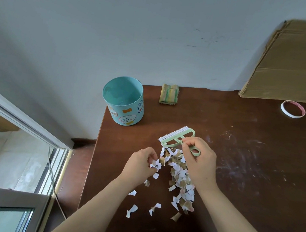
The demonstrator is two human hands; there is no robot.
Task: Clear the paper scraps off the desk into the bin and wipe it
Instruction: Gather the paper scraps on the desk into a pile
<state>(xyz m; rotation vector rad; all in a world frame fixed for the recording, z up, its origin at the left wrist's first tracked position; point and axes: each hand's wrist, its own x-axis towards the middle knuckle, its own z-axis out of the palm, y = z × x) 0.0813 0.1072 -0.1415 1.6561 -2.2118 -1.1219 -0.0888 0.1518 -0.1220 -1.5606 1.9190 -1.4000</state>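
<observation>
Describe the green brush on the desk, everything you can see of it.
The brush is pale green plastic, with a row of white bristles along its far edge, an arched open frame and a short handle ending in a loop. It is down on the brown desk, with its bristles pointing roughly towards the bin. The right hand grips its handle, and the paper scraps begin right at its near side.

Dark brown wooden surface (247, 175), scuffed with pale marks to the right of the right hand (199, 160), meets a plain pale grey wall (121, 25) beyond both hands. Left of the left hand (139, 164), a white-framed window (22, 120) shows daylit pale tiles (8, 156) below.
</observation>
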